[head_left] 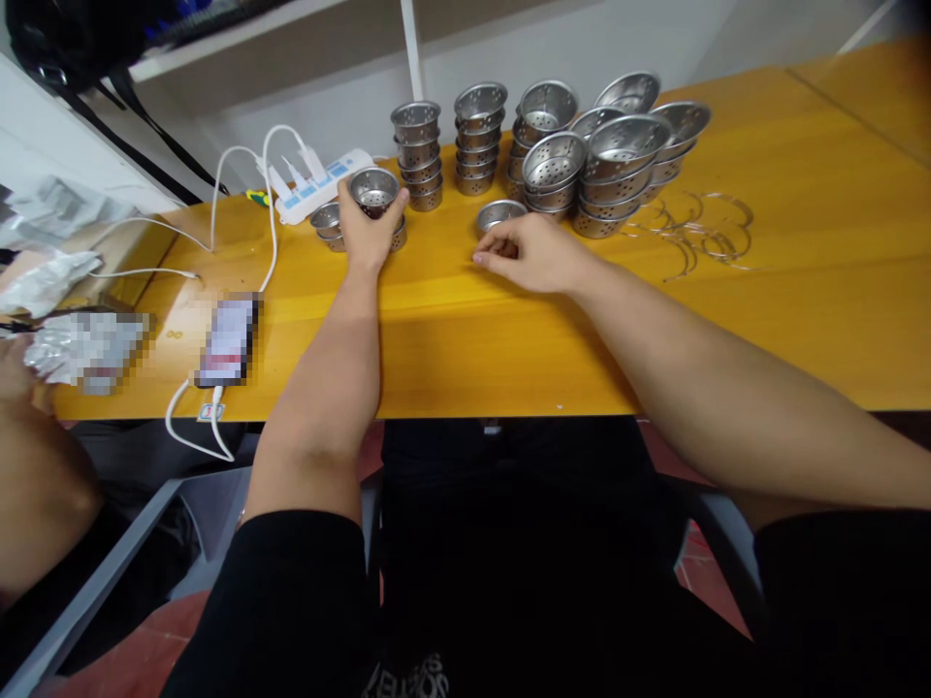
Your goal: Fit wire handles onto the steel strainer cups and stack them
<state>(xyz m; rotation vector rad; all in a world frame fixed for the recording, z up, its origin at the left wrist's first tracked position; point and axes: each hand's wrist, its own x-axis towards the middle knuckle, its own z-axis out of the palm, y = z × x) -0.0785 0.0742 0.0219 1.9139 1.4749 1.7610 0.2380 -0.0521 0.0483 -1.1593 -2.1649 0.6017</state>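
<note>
My left hand grips a small perforated metal cup, thumb on its right side and fingers on its left. This cup is above another, partly hidden metal cup, and I cannot tell if they touch. Just left of it stands a short stack of similar cups. My right hand hovers in front of a low perforated cup. Its fingers are loosely curled, with a gap to the thumb and nothing visible between them. Whether it touches the low cup is hidden.
Tall stacks of perforated cups line the back, with wider ones at right. Thin wire rings lie beside them. Left are a white power strip, a charging phone and another person's arm near plastic wrapping.
</note>
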